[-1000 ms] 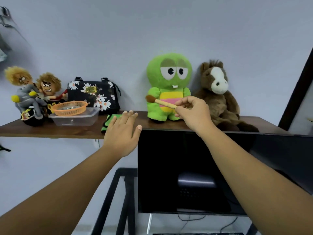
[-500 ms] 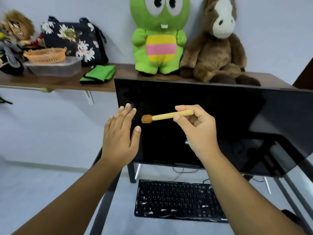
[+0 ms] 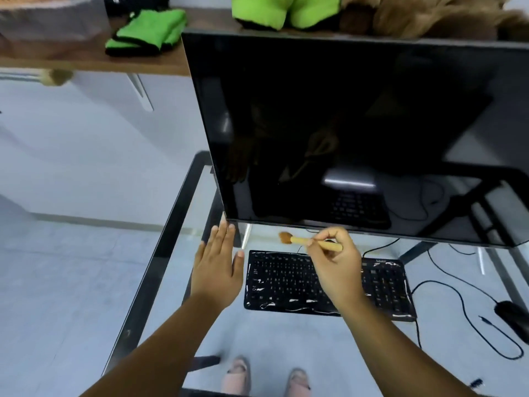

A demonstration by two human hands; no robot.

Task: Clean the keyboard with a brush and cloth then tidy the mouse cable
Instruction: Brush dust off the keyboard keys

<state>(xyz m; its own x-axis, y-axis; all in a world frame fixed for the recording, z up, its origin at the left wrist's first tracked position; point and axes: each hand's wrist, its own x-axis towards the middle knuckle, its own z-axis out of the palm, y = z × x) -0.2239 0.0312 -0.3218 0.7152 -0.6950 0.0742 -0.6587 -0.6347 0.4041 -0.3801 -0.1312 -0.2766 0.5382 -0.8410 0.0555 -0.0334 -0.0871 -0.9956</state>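
Observation:
A black keyboard [image 3: 286, 282] under a shiny plastic cover lies on the glass desk [image 3: 200, 202], below the monitor. My right hand [image 3: 336, 267] hovers over its middle and pinches a small wooden brush [image 3: 309, 241], bristles pointing left above the keyboard's back edge. My left hand [image 3: 217, 267] is flat and spread just left of the keyboard, holding nothing. A black mouse [image 3: 513, 318] sits at the far right, its loose cable [image 3: 463, 308] looping across the glass. A folded green cloth [image 3: 146, 31] rests on the wooden shelf [image 3: 86, 63] above.
A large dark monitor [image 3: 357, 124] stands right behind the keyboard. Plush toys [image 3: 286, 10] and a clear plastic container [image 3: 54, 18] line the shelf. The desk's black metal frame [image 3: 169, 239] runs along the left. My feet show through the glass.
My view has tilted down from the shelf to the desk. Both hands came down with it, the right one carrying the brush from in front of the screen to just above the keyboard.

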